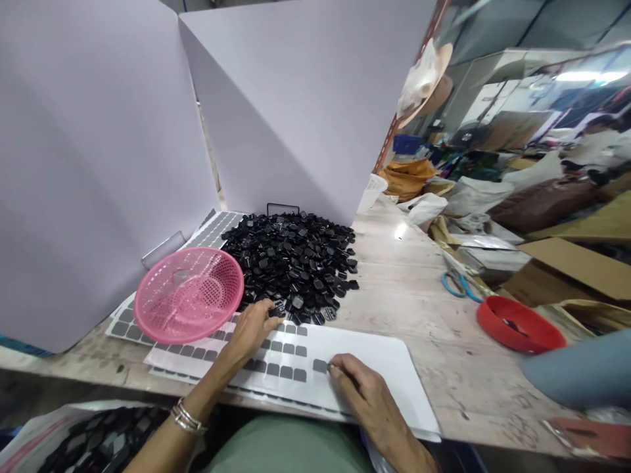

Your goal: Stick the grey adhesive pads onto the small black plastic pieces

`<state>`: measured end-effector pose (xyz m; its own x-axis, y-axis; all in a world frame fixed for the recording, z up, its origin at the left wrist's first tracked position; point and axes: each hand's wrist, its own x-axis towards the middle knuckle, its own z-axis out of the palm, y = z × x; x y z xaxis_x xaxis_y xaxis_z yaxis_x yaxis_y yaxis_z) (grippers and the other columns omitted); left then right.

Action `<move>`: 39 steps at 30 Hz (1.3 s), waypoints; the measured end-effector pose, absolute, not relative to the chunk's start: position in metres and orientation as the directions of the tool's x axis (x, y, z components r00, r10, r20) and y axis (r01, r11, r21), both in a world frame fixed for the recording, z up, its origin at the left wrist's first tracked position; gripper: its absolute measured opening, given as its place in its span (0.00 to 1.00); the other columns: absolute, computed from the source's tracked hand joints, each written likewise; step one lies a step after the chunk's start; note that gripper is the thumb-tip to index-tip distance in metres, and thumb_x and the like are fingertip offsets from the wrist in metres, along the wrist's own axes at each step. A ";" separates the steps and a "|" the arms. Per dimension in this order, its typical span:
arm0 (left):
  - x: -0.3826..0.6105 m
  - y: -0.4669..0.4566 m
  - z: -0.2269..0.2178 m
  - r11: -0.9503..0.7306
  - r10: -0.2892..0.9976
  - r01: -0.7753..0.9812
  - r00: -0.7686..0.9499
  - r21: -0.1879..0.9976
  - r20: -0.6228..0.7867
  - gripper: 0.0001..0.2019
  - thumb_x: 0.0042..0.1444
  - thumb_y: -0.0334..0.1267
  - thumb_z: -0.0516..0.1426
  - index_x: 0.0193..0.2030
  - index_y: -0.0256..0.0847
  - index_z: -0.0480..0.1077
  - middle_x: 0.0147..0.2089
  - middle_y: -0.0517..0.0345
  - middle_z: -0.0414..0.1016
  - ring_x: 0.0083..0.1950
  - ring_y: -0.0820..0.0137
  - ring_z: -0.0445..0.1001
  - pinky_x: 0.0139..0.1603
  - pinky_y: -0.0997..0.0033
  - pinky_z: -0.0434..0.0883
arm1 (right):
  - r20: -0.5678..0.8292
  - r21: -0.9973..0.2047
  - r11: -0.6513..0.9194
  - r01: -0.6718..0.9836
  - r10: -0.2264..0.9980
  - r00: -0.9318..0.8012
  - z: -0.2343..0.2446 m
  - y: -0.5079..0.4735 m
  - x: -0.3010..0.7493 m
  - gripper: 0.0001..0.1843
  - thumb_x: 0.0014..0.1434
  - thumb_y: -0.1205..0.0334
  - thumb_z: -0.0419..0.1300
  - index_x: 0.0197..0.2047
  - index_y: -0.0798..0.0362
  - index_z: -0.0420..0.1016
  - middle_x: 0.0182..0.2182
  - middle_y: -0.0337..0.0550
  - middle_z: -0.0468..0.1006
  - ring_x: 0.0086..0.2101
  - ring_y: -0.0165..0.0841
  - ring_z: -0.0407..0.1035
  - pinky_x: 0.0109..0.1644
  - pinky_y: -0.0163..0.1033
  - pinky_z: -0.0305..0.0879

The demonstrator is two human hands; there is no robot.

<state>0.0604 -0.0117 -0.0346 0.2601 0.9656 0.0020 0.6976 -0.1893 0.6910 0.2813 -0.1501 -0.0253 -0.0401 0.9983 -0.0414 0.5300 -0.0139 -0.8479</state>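
A sheet of white backing paper (374, 355) with rows of grey rounded-square stickers (286, 372) lies on the table in front of me. My right hand (367, 394) is over its right part, thumb and forefinger pinched at the edge of a single grey sticker (320, 366). At the near edge of a heap of small black plastic pieces (290, 256) is my left hand (251, 328). Its thumb and forefinger are apart, their tips beside a black piece (279, 307). The left forearm crosses the sticker sheets.
A pink perforated basket (190, 295) rests on more sheets at left. Pale panels (286, 98) stand behind the heap. On the right are blue-handled scissors (458, 284), a red dish (517, 325) and a grey-blue cylinder (582, 371). A bag of black pieces (98, 440) sits below the table edge.
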 end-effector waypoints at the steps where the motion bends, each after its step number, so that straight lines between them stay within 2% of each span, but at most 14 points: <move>1: 0.060 -0.013 -0.032 -0.202 0.963 0.692 0.271 0.693 0.009 0.09 0.52 0.40 0.59 0.40 0.41 0.72 0.31 0.59 0.70 0.35 0.67 0.68 0.36 0.70 0.59 | -0.043 -0.866 -0.024 0.499 0.999 -0.026 -0.026 -0.149 0.282 0.14 0.65 0.51 0.50 0.40 0.50 0.70 0.34 0.39 0.73 0.37 0.35 0.66 0.41 0.38 0.59; 4: 0.062 -0.019 -0.025 -0.228 0.953 0.628 0.300 0.744 0.039 0.10 0.52 0.42 0.59 0.39 0.41 0.71 0.35 0.59 0.69 0.35 0.69 0.67 0.37 0.71 0.61 | -0.083 -0.948 -0.076 0.310 0.996 -0.011 -0.031 -0.143 0.281 0.18 0.63 0.48 0.54 0.49 0.51 0.71 0.31 0.38 0.70 0.30 0.32 0.65 0.34 0.36 0.60; 6: 0.066 -0.028 -0.021 -0.184 0.938 0.502 0.348 0.845 -0.002 0.11 0.51 0.43 0.60 0.38 0.41 0.70 0.35 0.61 0.68 0.32 0.72 0.65 0.34 0.72 0.61 | -0.110 -0.987 -0.101 0.121 0.992 -0.069 -0.035 -0.138 0.277 0.23 0.61 0.48 0.56 0.56 0.50 0.67 0.28 0.35 0.67 0.23 0.27 0.60 0.26 0.33 0.57; 8: 0.071 -0.038 -0.019 -0.065 0.896 0.333 0.434 0.941 -0.091 0.12 0.49 0.43 0.62 0.38 0.40 0.69 0.33 0.63 0.67 0.29 0.75 0.63 0.30 0.75 0.60 | -0.104 -0.993 -0.110 -0.035 0.983 -0.154 -0.037 -0.132 0.272 0.27 0.60 0.49 0.58 0.60 0.49 0.64 0.28 0.33 0.65 0.19 0.24 0.55 0.21 0.31 0.53; 10: 0.076 -0.048 -0.020 0.084 0.834 0.210 0.521 0.974 -0.184 0.14 0.47 0.41 0.63 0.39 0.40 0.67 0.30 0.66 0.66 0.26 0.77 0.61 0.26 0.77 0.59 | -0.094 -0.988 -0.118 -0.095 0.969 -0.230 -0.038 -0.128 0.266 0.27 0.59 0.52 0.59 0.60 0.49 0.64 0.27 0.32 0.64 0.18 0.22 0.54 0.20 0.30 0.52; 14: 0.081 -0.061 -0.024 0.286 0.765 0.081 0.581 0.955 -0.278 0.16 0.44 0.37 0.64 0.40 0.40 0.67 0.29 0.68 0.64 0.21 0.82 0.59 0.21 0.79 0.56 | -0.146 -0.987 -0.160 -0.018 0.934 -0.325 -0.037 -0.130 0.261 0.25 0.59 0.57 0.58 0.59 0.50 0.66 0.25 0.32 0.65 0.18 0.22 0.54 0.21 0.29 0.51; 19: 0.083 -0.065 -0.027 0.342 0.731 0.050 0.613 0.938 -0.299 0.18 0.42 0.33 0.65 0.42 0.39 0.69 0.29 0.67 0.65 0.21 0.82 0.61 0.21 0.80 0.56 | -0.171 -0.984 -0.180 0.007 0.920 -0.352 -0.038 -0.138 0.268 0.23 0.59 0.58 0.58 0.58 0.50 0.67 0.27 0.34 0.66 0.19 0.23 0.55 0.21 0.29 0.52; 23: 0.086 -0.066 -0.029 0.376 0.744 0.000 0.596 0.926 -0.302 0.18 0.42 0.31 0.64 0.43 0.40 0.70 0.29 0.68 0.65 0.20 0.83 0.61 0.20 0.80 0.55 | -0.112 -0.994 -0.111 0.016 0.968 -0.225 -0.035 -0.138 0.275 0.22 0.61 0.53 0.57 0.55 0.53 0.68 0.26 0.34 0.65 0.19 0.23 0.54 0.22 0.30 0.52; 25: 0.087 -0.066 -0.030 0.403 0.745 -0.021 0.588 0.915 -0.315 0.19 0.41 0.30 0.64 0.43 0.40 0.69 0.29 0.67 0.66 0.19 0.83 0.62 0.19 0.80 0.55 | -0.070 -0.990 -0.059 0.131 0.995 -0.078 -0.032 -0.138 0.276 0.21 0.62 0.51 0.56 0.54 0.53 0.69 0.27 0.36 0.67 0.22 0.26 0.59 0.24 0.32 0.56; 27: 0.089 -0.067 -0.031 0.426 0.736 -0.043 0.598 0.904 -0.318 0.18 0.41 0.30 0.64 0.42 0.39 0.68 0.29 0.66 0.68 0.19 0.82 0.62 0.19 0.80 0.56 | 0.035 -0.950 0.026 0.310 0.999 0.024 -0.029 -0.136 0.276 0.18 0.63 0.53 0.55 0.52 0.53 0.71 0.32 0.41 0.72 0.30 0.31 0.67 0.33 0.35 0.63; 30: 0.091 -0.068 -0.031 0.447 0.721 -0.068 0.618 0.892 -0.314 0.18 0.42 0.30 0.64 0.41 0.38 0.67 0.33 0.59 0.73 0.20 0.82 0.62 0.20 0.80 0.58 | 0.220 -0.849 0.184 0.495 0.975 0.015 -0.029 -0.135 0.272 0.14 0.66 0.57 0.53 0.51 0.52 0.72 0.42 0.45 0.75 0.42 0.36 0.69 0.46 0.38 0.64; 35: 0.092 -0.070 -0.029 0.463 0.719 -0.080 0.616 0.883 -0.322 0.19 0.41 0.29 0.64 0.42 0.37 0.67 0.35 0.56 0.75 0.20 0.82 0.62 0.19 0.80 0.58 | 0.338 -0.742 0.300 0.599 0.940 -0.052 -0.031 -0.135 0.264 0.13 0.68 0.62 0.49 0.49 0.52 0.71 0.35 0.43 0.73 0.35 0.33 0.70 0.37 0.37 0.64; 39: 0.093 -0.071 -0.029 0.472 0.723 -0.081 0.606 0.878 -0.333 0.19 0.41 0.28 0.63 0.43 0.37 0.67 0.34 0.58 0.75 0.20 0.82 0.62 0.19 0.81 0.58 | 0.366 -0.695 0.327 0.641 0.927 -0.077 -0.032 -0.136 0.263 0.12 0.68 0.64 0.47 0.48 0.51 0.70 0.33 0.42 0.72 0.32 0.33 0.69 0.35 0.36 0.64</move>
